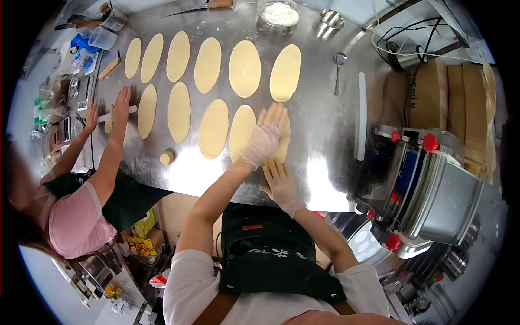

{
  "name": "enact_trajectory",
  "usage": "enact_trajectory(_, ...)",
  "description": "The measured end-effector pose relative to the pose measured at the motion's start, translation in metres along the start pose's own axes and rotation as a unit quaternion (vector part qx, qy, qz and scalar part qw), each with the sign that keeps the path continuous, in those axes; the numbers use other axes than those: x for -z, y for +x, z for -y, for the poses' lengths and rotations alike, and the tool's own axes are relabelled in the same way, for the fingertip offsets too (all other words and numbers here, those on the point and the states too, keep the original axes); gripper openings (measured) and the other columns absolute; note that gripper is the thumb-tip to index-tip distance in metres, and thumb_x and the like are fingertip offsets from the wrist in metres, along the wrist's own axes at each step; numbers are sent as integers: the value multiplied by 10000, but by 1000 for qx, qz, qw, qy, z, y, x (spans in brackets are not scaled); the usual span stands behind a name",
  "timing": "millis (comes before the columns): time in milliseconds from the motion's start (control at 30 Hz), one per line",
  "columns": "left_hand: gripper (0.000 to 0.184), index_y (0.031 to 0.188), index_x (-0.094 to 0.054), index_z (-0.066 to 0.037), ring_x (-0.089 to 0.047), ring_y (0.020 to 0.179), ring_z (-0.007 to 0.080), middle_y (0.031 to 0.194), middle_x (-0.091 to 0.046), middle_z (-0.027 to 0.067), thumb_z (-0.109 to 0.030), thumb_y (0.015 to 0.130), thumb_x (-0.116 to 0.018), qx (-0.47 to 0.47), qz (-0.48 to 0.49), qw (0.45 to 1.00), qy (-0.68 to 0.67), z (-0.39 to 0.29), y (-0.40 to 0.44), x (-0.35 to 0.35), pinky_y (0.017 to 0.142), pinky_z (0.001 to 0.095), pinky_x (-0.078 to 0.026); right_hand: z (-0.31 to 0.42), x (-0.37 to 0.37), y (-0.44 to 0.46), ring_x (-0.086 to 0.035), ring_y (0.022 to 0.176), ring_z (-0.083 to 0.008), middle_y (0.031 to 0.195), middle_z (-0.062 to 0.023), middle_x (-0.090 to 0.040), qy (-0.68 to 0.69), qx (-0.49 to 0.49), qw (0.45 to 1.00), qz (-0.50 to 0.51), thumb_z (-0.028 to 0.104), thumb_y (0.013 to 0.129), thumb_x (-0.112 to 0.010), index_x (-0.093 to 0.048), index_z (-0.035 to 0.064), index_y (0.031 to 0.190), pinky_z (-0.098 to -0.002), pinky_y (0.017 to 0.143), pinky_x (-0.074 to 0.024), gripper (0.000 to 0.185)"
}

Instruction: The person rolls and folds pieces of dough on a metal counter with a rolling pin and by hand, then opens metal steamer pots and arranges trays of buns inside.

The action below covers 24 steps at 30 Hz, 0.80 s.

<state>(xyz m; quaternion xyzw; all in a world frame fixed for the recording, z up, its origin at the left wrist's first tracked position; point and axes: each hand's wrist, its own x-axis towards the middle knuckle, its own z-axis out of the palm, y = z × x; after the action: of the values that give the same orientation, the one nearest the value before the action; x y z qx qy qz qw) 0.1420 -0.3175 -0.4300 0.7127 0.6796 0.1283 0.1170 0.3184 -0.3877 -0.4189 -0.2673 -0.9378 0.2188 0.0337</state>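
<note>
My left hand [266, 135], in a clear glove, lies with fingers stretched over an oval sheet of dough [285, 142] on the steel table. Just below it, my gloved right hand [283, 187] has its fingers extended at the lower end of that same sheet. Both hands cover much of this dough. Close on the left is another dough oval [239, 130], partly behind my left wrist. Above my fingertips sits a dough oval [285, 73] with an uneven edge. More flat dough ovals [213, 129] form two rows to the left.
At left, a co-worker's hands [122, 105] work a rolling pin [124, 112] over dough. A small dough piece [167, 157] lies near the front edge. Around the back and right are a flour bowl [279, 13], a metal cup [329, 23], a spoon [339, 70], a white rod [361, 116] and a roller machine [428, 189].
</note>
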Motion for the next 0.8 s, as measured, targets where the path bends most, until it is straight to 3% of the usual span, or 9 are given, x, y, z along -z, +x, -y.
enact_trajectory(133, 938, 1520, -235, 49, -169, 1501, 361, 1599, -210, 224, -532, 880, -601, 5, 77, 997, -8, -11, -5, -8, 1210, 491, -174, -4, -7, -6, -365, 1388, -417, 1447, -222, -439, 42, -14, 997, 56, 351, 781, -750, -461, -17, 1392, -518, 1138, -300, 770)
enact_trajectory(233, 937, 1522, -240, 42, -168, 1498, 378, 1599, -204, 228, -542, 880, -594, 5, 20, 998, -53, -5, -14, 1, 1209, 492, -176, -3, 3, -6, -357, 1389, -422, 1457, -233, -432, 29, -21, 999, 34, 314, 781, -751, -488, -27, 1360, -512, 1146, -297, 722)
enact_trajectory(267, 911, 1513, -257, 42, -191, 1489, 396, 1583, -244, 239, -440, 862, -674, 16, -2, 996, -87, -1, -21, 12, 1200, 498, -203, -5, 7, -8, -370, 1378, -426, 1447, -236, -443, 37, -26, 999, 25, 289, 793, -736, -494, -29, 1354, -512, 1146, -302, 689)
enact_trajectory(367, 881, 1493, -324, 9, -344, 1397, 411, 1486, -388, 243, -278, 792, -772, 157, -224, 952, -139, 22, -85, 28, 1150, 493, -295, -13, 16, -21, -440, 1309, -434, 1402, -245, -495, 47, -75, 996, -13, 201, 826, -676, -520, -32, 1331, -509, 1114, -340, 578)
enact_trajectory(467, 881, 1438, -418, -25, -479, 1182, 381, 1302, -494, 216, -150, 682, -854, 430, -245, 868, -42, 74, -163, 57, 1038, 476, -394, -19, 23, -32, -488, 1251, -410, 1390, -223, -522, 66, -130, 988, -43, 169, 845, -639, -523, -20, 1333, -486, 1082, -369, 536)
enact_trajectory(567, 900, 1423, -441, -38, -481, 1161, 365, 1279, -486, 214, -166, 652, -888, 556, -306, 772, 41, 117, -215, 68, 1025, 437, -411, -13, 27, -31, -513, 1216, -386, 1381, -206, -537, 58, -150, 985, -55, 114, 852, -623, -538, 4, 1324, -467, 1048, -400, 492)
enact_trajectory(600, 863, 1408, -480, -72, -475, 1171, 359, 1273, -495, 185, -175, 655, -887, 586, -309, 749, -28, 126, -216, 71, 1029, 426, -418, -8, 27, -28, -520, 1208, -386, 1373, -207, -542, 62, -153, 985, -54, 111, 854, -623, -542, 6, 1319, -465, 1041, -407, 483)
enact_trajectory(700, 770, 1371, -541, -114, -461, 1193, 355, 1296, -483, 173, -180, 679, -873, 593, -176, 782, -78, 141, -215, 75, 1028, 420, -429, 3, 26, -16, -553, 1160, -400, 1327, -213, -570, 76, -140, 985, -67, 96, 863, -622, -557, 14, 1296, -464, 1014, -434, 445)
enact_trajectory(800, 574, 1235, -630, -100, -564, 1032, 323, 1131, -585, 140, -165, 710, -854, 541, -216, 811, -60, 168, -235, 59, 947, 405, -485, 15, 18, -17, -562, 1143, -410, 1301, -217, -585, 90, -154, 981, -79, 72, 861, -623, -561, 21, 1292, -463, 996, -450, 439)
